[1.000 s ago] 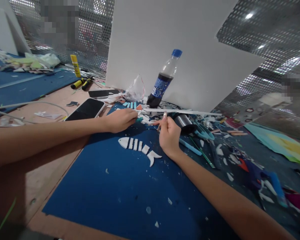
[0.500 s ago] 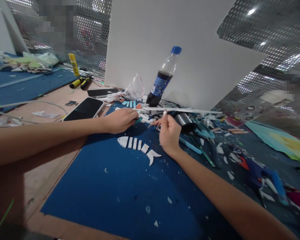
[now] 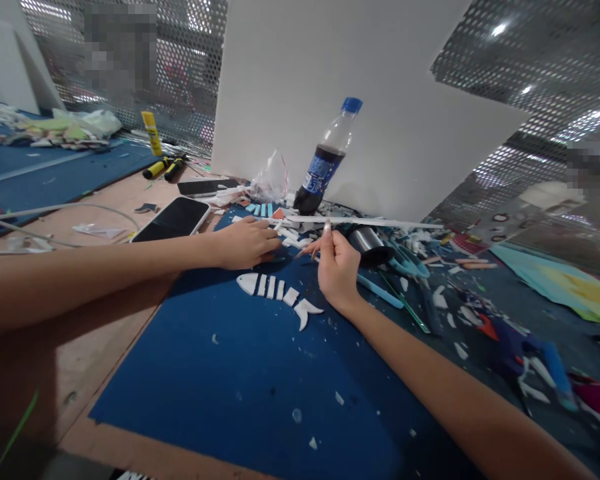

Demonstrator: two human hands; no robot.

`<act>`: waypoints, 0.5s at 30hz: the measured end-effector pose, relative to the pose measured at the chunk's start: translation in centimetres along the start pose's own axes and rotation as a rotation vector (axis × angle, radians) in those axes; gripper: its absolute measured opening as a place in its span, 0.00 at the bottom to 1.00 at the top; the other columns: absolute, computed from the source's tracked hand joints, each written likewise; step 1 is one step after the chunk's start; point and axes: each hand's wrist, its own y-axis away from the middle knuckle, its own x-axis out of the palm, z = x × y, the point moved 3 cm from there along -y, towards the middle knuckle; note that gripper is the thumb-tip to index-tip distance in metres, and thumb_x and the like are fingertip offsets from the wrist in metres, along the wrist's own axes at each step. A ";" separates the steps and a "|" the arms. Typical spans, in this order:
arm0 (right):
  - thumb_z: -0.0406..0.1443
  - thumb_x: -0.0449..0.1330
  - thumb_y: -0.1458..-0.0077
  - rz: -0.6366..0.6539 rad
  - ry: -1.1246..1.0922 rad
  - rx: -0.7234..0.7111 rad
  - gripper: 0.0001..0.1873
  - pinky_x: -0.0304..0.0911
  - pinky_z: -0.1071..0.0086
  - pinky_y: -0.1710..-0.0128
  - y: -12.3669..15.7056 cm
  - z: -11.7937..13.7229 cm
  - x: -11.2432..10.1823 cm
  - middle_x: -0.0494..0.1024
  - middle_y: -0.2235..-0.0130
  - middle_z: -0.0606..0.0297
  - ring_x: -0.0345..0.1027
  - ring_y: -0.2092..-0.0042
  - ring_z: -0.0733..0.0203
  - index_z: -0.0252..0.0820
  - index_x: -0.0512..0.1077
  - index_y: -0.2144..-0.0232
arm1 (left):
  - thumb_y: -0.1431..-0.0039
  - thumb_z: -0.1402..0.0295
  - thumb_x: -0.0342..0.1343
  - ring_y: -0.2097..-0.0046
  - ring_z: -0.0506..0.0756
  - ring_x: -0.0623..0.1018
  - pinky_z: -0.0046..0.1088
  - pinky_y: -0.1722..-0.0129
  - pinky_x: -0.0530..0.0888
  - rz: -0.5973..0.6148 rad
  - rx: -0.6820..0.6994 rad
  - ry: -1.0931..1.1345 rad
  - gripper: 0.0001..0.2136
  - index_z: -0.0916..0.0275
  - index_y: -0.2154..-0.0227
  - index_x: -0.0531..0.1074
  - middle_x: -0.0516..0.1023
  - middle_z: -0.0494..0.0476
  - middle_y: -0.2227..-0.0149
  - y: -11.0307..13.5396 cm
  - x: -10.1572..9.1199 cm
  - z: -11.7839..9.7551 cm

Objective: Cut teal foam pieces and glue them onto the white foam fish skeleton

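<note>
My left hand (image 3: 247, 244) is closed at the edge of a heap of white foam scraps (image 3: 293, 235), its fingers curled down. Something dark teal shows by its fingertips, too little to name. Thumb up and fingers bent, my right hand (image 3: 339, 263) makes a pinch just right of the heap; what it grips is hidden. A long white strip (image 3: 380, 222) passes behind the right thumb, and I cannot tell whether they touch. Below both hands, a fish skeleton cut from white pieces (image 3: 280, 290) lies in separate parts on the blue mat (image 3: 220, 380).
A cola bottle (image 3: 320, 170) stands tilted behind the heap, before a white board (image 3: 380, 53). A spool (image 3: 370, 245) and light-blue scissors (image 3: 410, 265) lie right of my right hand. A phone (image 3: 173, 219), cutters (image 3: 157, 168) and a glue stick (image 3: 151, 133) are at left.
My left hand's fingers have shifted slightly over the scraps' edge, and less of the teal thing shows. The right hand keeps nearly the same pose. The view has moved slightly.
</note>
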 end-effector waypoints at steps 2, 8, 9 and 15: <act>0.42 0.45 0.39 -0.003 -0.102 0.055 0.21 0.64 0.68 0.68 -0.1 -0.2 0.1 0.73 0.80 0.66 0.69 0.74 0.65 0.42 0.60 0.83 | 0.41 0.64 0.48 0.63 0.55 0.70 0.30 0.68 0.57 -0.020 0.040 -0.038 0.10 0.64 0.66 0.71 0.75 0.58 0.67 0.0 0.0 -0.2; 0.43 0.50 0.42 -0.055 -0.487 0.239 0.20 0.65 0.67 0.69 -0.6 -0.9 0.6 0.71 0.81 0.68 0.69 0.74 0.64 0.42 0.61 0.83 | 0.42 0.72 0.48 0.65 0.54 0.69 0.31 0.68 0.57 0.020 0.125 -0.063 0.07 0.63 0.69 0.72 0.76 0.57 0.69 -0.1 -0.7 -0.9; 0.43 0.50 0.42 -0.065 -0.538 0.261 0.20 0.65 0.67 0.69 -0.6 -1.0 0.7 0.71 0.81 0.68 0.69 0.74 0.64 0.42 0.61 0.84 | 0.41 0.71 0.47 0.66 0.54 0.69 0.31 0.68 0.57 0.033 0.121 -0.050 0.08 0.64 0.69 0.71 0.76 0.57 0.69 -0.2 -0.8 -0.9; 0.42 0.50 0.42 0.006 -0.557 0.282 0.21 0.64 0.68 0.72 0.0 -0.3 1.2 0.70 0.82 0.68 0.67 0.77 0.65 0.42 0.62 0.84 | 0.41 0.72 0.44 0.71 0.49 0.67 0.26 0.70 0.61 -0.064 -0.172 0.422 0.08 0.66 0.73 0.67 0.70 0.55 0.73 -0.5 -1.4 0.0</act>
